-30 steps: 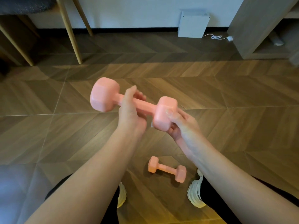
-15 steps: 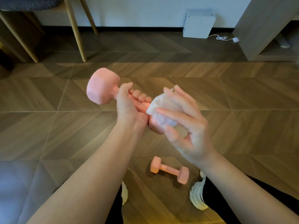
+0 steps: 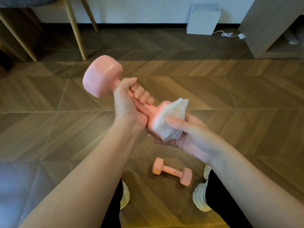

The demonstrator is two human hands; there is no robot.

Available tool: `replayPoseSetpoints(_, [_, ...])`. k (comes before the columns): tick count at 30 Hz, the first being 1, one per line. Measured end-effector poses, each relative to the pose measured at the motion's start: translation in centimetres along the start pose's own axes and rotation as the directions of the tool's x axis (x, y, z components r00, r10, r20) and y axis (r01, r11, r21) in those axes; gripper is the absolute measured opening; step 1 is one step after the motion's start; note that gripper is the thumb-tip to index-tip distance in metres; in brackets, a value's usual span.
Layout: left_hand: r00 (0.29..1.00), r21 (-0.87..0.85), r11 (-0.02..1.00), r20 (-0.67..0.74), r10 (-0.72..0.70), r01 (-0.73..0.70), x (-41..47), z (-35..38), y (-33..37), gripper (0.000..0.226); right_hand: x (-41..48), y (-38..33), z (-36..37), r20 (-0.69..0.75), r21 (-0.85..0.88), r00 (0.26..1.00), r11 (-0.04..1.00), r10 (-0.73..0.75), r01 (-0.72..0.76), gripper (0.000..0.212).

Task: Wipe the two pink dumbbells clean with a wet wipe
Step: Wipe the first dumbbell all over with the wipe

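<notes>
The left hand (image 3: pixel 126 104) grips the raised dumbbell (image 3: pixel 102 76) by its handle. The right hand (image 3: pixel 189 135) clasps a wet wipe (image 3: pixel 171 117) round its near head (a second dumbbell (image 3: pixel 171 171) lies between the shoes (image 3: pixel 199 199)).

The floor (image 3: pixel 246 99) is brown wood-look planking laid in a chevron pattern. A small pink dumbbell (image 3: pixel 171 171) lies on its side on it. Just beside the dumbbell stand the left white shoe (image 3: pixel 124 197) and the right white shoe (image 3: pixel 201 200), one on each side of it. Well beyond the dumbbell, by the wall, sit a white box (image 3: pixel 203 20) and a coiled white cable (image 3: pixel 227 34). Wooden chair legs (image 3: pixel 74 28) stand beyond it to the left, and a grey-brown cabinet (image 3: pixel 263 30) beyond it to the right.
</notes>
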State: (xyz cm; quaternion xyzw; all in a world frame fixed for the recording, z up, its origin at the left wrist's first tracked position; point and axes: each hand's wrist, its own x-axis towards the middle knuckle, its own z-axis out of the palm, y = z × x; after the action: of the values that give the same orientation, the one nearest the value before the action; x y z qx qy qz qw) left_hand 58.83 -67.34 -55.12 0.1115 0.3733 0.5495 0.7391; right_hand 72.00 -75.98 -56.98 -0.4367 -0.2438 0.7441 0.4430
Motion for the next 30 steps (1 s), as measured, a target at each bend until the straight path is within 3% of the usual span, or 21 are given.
replayPoseSetpoints(6, [1.000,0.034,0.999,-0.020,-0.015,0.016,-0.3,-0.1,-0.4,0.044,0.7,0.8,1.5,-0.160,-0.091,0.987,0.996,-0.013,-0.002,0.059])
replayPoseSetpoints(12, [1.000,0.002,1.000,-0.018,-0.006,0.006,0.0,0.0,-0.1,0.042,0.2,0.4,0.5,-0.051,-0.044,0.998,0.999,-0.026,0.024,0.046])
replayPoseSetpoints(17, [1.000,0.027,1.000,-0.008,-0.016,0.017,-0.2,0.2,-0.5,0.046,0.7,0.8,1.4,-0.204,-0.157,0.978,0.988,-0.036,0.003,0.047])
replayPoseSetpoints(23, [0.998,-0.019,0.998,-0.016,-0.063,0.063,0.2,0.0,-0.2,0.043,0.0,-0.2,0.2,-0.027,-0.046,0.997,0.996,0.075,-0.076,0.067])
replayPoseSetpoints(25, [0.997,-0.030,0.996,-0.007,-0.081,0.080,0.1,-0.1,-0.1,0.042,-0.1,-0.3,-0.1,0.019,-0.026,0.994,0.994,0.104,-0.103,0.066])
replayPoseSetpoints(30, [0.996,-0.001,0.996,0.019,-0.084,0.084,0.1,-0.1,-0.2,0.042,-0.2,0.1,0.3,-0.025,-0.046,0.999,0.998,0.045,-0.046,0.064])
